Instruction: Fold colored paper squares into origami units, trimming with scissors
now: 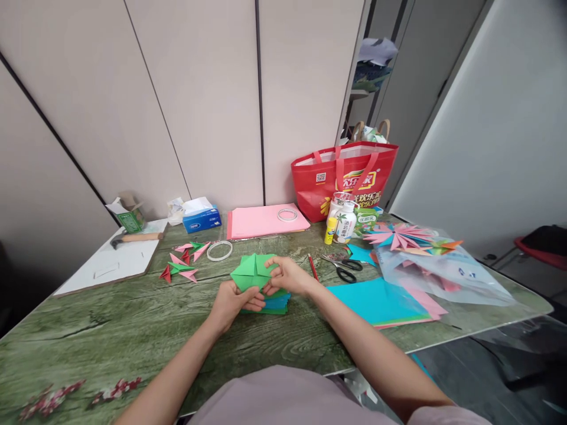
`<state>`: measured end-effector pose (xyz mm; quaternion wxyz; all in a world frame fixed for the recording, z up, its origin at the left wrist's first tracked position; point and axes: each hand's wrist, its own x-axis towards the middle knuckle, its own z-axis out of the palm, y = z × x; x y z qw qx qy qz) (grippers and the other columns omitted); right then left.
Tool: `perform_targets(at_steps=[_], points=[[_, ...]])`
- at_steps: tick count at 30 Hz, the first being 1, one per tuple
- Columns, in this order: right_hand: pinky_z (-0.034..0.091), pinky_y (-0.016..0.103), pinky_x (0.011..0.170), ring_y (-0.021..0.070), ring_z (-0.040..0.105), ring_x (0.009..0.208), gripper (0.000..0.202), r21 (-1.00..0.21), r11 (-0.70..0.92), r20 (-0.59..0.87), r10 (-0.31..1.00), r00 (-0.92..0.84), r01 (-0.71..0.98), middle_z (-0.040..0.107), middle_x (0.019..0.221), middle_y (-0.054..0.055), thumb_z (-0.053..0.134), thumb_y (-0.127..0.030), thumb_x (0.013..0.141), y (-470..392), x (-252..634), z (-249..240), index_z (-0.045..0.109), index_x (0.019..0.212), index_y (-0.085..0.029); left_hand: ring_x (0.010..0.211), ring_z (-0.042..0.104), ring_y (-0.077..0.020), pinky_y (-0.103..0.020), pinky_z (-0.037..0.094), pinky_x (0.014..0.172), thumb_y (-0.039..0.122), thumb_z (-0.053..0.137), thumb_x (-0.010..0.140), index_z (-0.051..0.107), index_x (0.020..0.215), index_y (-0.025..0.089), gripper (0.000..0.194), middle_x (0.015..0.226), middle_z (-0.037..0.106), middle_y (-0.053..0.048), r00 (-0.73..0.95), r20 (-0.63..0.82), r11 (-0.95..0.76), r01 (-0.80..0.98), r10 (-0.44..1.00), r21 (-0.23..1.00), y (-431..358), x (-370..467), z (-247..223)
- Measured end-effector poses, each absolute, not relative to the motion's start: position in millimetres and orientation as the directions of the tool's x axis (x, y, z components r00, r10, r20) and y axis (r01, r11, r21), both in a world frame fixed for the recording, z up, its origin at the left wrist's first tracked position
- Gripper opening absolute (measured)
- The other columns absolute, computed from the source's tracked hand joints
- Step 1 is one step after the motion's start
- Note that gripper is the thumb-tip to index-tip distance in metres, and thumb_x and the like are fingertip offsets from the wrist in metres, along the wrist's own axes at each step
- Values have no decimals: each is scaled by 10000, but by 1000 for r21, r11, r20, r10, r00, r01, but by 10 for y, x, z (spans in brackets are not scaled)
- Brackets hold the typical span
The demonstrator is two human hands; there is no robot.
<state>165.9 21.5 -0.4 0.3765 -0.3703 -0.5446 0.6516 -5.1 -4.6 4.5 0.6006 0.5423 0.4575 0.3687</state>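
A creased, partly folded sheet of green paper (252, 272) is held up between both hands at the middle of the table. My left hand (232, 302) pinches its lower left side, thumb on the front. At the right edge, my right hand (286, 276) grips it between thumb and fingers. Just below the hands lies a stack of blue and green paper (278, 303), partly hidden by them. Small folded paper pieces (183, 263) in pink, green and red rest left of the hands, close to a roll of white tape (220, 251).
Right of the hands lie a red pencil (313, 267), scissors (345, 271), a glue stick (330, 231) and blue paper sheets (376, 300). Pink paper (266, 221), a tissue box (202, 220) and a red bag (310, 188) stand behind. A hammer (137, 237) lies on a white board at left.
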Motion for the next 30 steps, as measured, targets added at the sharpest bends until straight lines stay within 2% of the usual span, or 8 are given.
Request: perform_targets(at_steps=[7,11,15,18,21,24,30], points=[[525,285,575,137,638,570,325,-995,-60,-27,926,-377,-75,599,559,-54,565,-93,573,243,1699,23,450,868,-165,526,636,-173,-270,536,530,326,706,588,640,652,70,272,616,687,-100,259,-142,150,-11,955,989,-38,-78,49],[519,281,638,105,614,594,216,-986,-25,24,957,-289,-164,586,633,-37,611,-241,632,233,1667,69,501,800,-160,525,633,-166,-267,538,544,323,708,586,641,646,71,267,623,688,-102,224,-133,143,-29,965,989,-42,-92,73],[501,245,597,92,552,581,256,-985,29,73,963,-258,-171,540,611,-40,644,-371,617,194,1579,62,543,735,-166,544,640,-184,-291,537,556,345,696,594,639,650,74,282,632,688,-111,278,-146,153,-1,949,988,-56,-69,52],[449,215,509,87,507,525,248,-992,107,120,970,-209,-72,523,579,-39,670,-343,588,194,1546,17,556,720,-166,591,648,-206,-321,535,590,373,684,600,643,699,71,321,675,691,-114,341,-158,163,15,927,986,-59,-55,42],[410,204,504,88,500,531,202,-979,205,202,964,-171,0,523,586,-31,648,-299,611,213,1554,-23,563,740,-167,664,644,-201,-312,524,617,385,678,602,600,953,107,454,762,690,-74,269,-68,81,-37,961,996,-44,-72,64],[403,204,538,97,514,582,187,-957,284,271,947,-172,58,549,643,-14,623,-263,634,212,1564,-35,573,789,-169,649,626,-170,-257,503,566,395,651,633,447,1182,171,627,777,677,-34,168,34,-27,-46,985,999,-24,-113,96],[415,234,627,133,530,730,241,-909,391,360,912,-197,148,610,889,29,564,-216,685,142,1531,-14,600,922,-191,634,606,-156,-230,479,551,386,647,639,491,1150,165,578,828,671,-46,189,52,-50,-11,981,999,-16,-162,91]])
